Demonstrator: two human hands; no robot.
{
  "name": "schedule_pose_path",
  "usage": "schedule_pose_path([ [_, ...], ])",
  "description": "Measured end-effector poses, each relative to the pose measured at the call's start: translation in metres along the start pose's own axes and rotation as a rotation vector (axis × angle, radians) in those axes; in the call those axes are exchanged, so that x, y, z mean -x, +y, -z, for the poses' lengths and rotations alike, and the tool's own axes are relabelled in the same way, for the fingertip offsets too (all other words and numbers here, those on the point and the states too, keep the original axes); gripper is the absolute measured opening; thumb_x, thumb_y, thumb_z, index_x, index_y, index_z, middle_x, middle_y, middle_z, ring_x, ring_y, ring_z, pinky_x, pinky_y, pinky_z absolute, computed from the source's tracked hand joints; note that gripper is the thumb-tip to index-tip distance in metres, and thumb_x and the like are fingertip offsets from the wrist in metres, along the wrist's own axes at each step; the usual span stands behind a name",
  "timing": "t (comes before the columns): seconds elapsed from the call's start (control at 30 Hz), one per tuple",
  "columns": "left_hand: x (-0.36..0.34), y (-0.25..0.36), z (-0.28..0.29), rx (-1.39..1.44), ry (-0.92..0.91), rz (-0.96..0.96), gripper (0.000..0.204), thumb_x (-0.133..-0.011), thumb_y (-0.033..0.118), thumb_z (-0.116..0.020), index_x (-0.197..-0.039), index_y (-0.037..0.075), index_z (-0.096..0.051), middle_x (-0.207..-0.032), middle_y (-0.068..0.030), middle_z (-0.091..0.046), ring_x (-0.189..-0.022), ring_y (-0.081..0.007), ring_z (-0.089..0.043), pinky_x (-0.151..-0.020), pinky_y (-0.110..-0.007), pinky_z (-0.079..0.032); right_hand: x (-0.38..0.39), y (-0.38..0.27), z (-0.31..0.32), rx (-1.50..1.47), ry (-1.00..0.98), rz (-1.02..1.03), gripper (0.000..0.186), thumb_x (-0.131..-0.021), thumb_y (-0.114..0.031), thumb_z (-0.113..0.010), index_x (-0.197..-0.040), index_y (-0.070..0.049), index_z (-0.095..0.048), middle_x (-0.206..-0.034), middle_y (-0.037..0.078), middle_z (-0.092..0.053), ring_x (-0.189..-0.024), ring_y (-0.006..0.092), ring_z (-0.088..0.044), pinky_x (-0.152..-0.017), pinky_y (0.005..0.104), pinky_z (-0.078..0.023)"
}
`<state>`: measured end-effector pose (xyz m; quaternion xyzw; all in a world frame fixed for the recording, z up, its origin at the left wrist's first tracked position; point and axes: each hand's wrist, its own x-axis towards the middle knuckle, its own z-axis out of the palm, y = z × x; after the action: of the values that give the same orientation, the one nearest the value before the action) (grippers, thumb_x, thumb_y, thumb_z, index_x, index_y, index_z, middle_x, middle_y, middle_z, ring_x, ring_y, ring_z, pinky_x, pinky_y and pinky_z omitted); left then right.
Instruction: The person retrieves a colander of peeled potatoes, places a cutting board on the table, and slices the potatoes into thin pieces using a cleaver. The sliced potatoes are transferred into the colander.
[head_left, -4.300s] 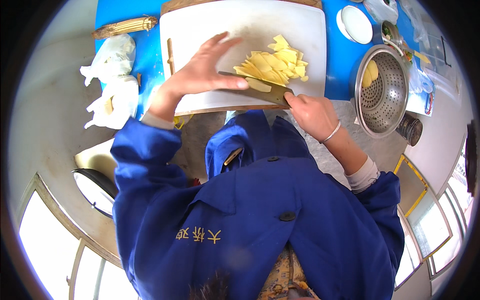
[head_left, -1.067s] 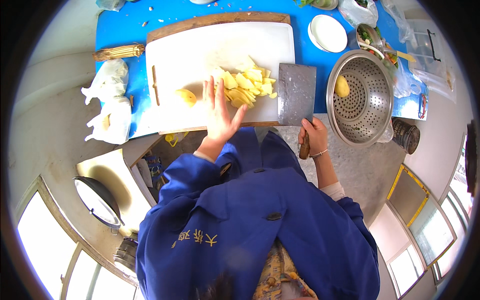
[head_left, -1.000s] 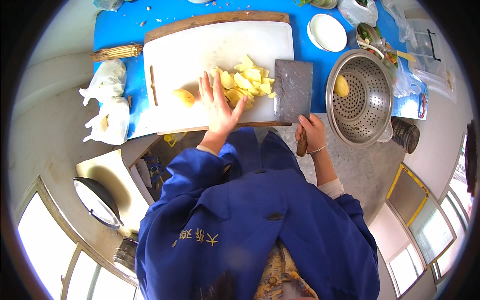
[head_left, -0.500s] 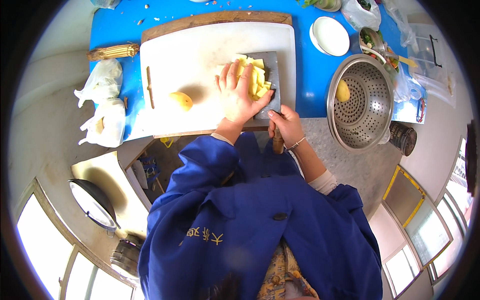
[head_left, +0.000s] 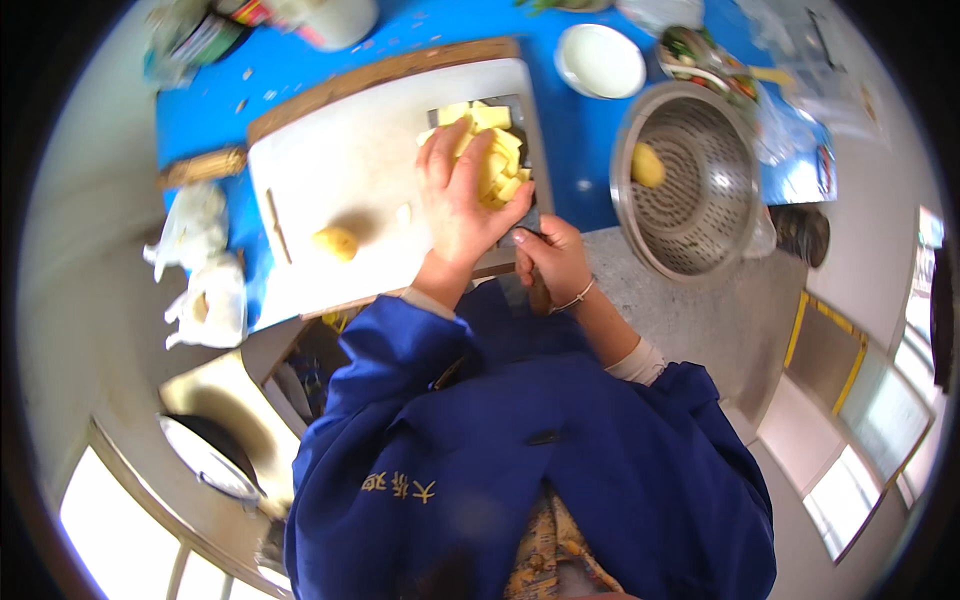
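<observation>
My right hand [head_left: 556, 262] is closed round the wooden handle [head_left: 540, 297] of a cleaver, whose broad dark blade [head_left: 519, 116] lies flat near the right edge of the white cutting board [head_left: 330, 150]. A heap of cut pale-yellow potato pieces [head_left: 500, 165] sits on the blade. My left hand [head_left: 460, 205] presses over the heap from the left, fingers spread and curved against the pieces, thumb toward the handle. A peeled potato [head_left: 336, 242] rests on the board to the left. One small pale piece [head_left: 404, 213] lies beside my left hand.
Right of the board stands a steel colander [head_left: 690, 180] holding one potato [head_left: 647, 165]. Behind it are a white bowl [head_left: 600, 62] and a container of chopped vegetables [head_left: 690, 50]. Plastic bags [head_left: 215, 300] and a bundle of sticks [head_left: 203, 167] lie at the left.
The whole view has shifted and tilted, bringing containers into sight at the upper left. The loaded cleaver and both hands are slightly closer to the board's right edge. A small piece beside my left hand is uncovered.
</observation>
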<state>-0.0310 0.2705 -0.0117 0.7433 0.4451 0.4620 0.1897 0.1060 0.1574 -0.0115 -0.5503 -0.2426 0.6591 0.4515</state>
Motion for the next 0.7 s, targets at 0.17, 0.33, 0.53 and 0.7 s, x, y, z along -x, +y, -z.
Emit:
schedule_pose_path([
  [0.17, -0.031, 0.081, -0.050, 0.172, -0.132, -0.160, 0.071, -0.062, 0.028, -0.091, -0.125, 0.006, -0.067, -0.139, -0.0169, -0.056, -0.129, -0.0425, -0.051, -0.109, -0.053, -0.044, 0.065, -0.037, 0.043, -0.157, 0.234, 0.096, 0.008, -0.103, -0.010, -0.061, -0.100, -0.004, -0.061, -0.063, 0.003, -0.056, -0.048, 0.0134, -0.054, -0.044, 0.0285, -0.046],
  [0.33, -0.025, 0.156, -0.161, 0.538, -0.256, -0.246, 0.072, -0.061, 0.033, -0.094, -0.124, 0.007, -0.070, -0.137, -0.0174, -0.059, -0.129, -0.0403, -0.054, -0.110, -0.051, -0.044, 0.120, -0.067, 0.107, -0.105, 0.679, 0.146, 0.008, -0.103, -0.012, -0.062, -0.100, -0.004, -0.062, -0.064, 0.003, -0.057, -0.050, 0.0127, -0.055, -0.046, 0.0286, -0.046],
  [0.53, -0.006, 0.156, -0.258, 0.432, -0.627, 0.118, 0.046, -0.093, 0.032, -0.073, -0.128, 0.002, -0.068, -0.137, -0.0296, -0.061, -0.129, -0.0465, -0.056, -0.112, -0.050, -0.042, 0.128, -0.065, 0.194, 0.423, 0.911, 0.091, 0.019, -0.099, -0.015, -0.064, -0.106, 0.003, -0.067, -0.074, 0.012, -0.066, -0.062, 0.0218, -0.064, -0.060, 0.0356, -0.050],
  [0.7, -0.043, 0.107, -0.236, 0.258, -0.762, -0.168, 0.035, -0.090, 0.010, -0.068, -0.124, 0.004, -0.069, -0.130, -0.0189, -0.066, -0.125, -0.0369, -0.060, -0.105, -0.050, -0.048, 0.135, -0.050, 0.223, 0.475, 0.998, 0.182, 0.025, -0.099, -0.014, -0.063, -0.117, 0.003, -0.067, -0.083, 0.020, -0.069, -0.075, 0.0371, -0.066, -0.071, 0.0425, -0.052],
])
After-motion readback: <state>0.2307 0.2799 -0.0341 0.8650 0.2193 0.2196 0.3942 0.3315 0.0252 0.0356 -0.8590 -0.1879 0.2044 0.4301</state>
